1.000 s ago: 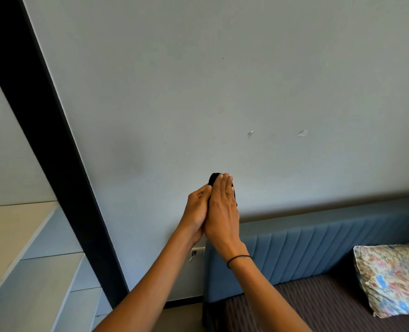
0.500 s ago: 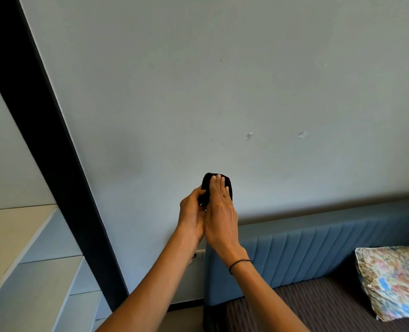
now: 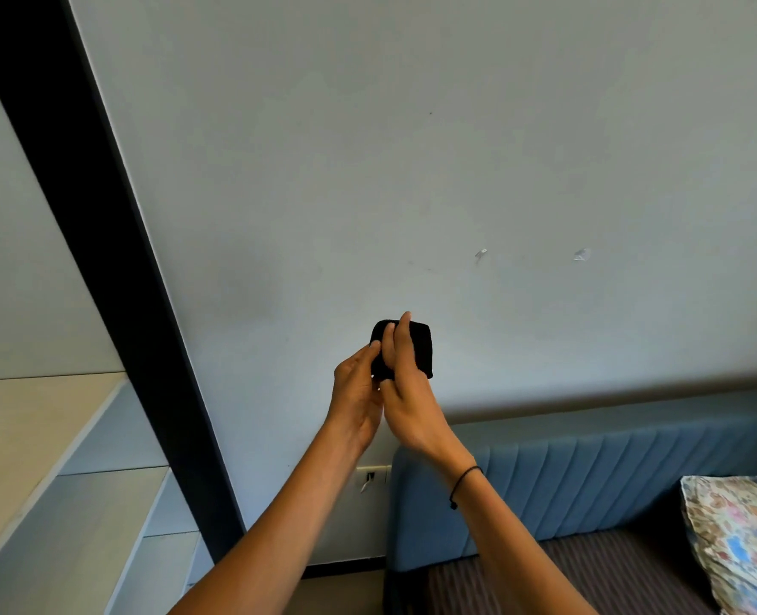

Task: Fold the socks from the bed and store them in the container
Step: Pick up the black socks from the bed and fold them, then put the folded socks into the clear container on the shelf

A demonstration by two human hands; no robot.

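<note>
Sock (image 3: 416, 348) folded compact, held aloft between both hands. Left hand (image 3: 353, 399) pinches its left edge; right hand (image 3: 412, 392) fingers (image 3: 398, 344) flat across front. Container unseen.

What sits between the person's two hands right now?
In the head view, a folded black sock is pinched between the left hand and right hand, raised before the bare wall.

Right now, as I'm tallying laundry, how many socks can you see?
1 black sock bundle, held up before the wall between the left hand and right hand. It may hold a folded pair; others could lie outside the view.
</note>
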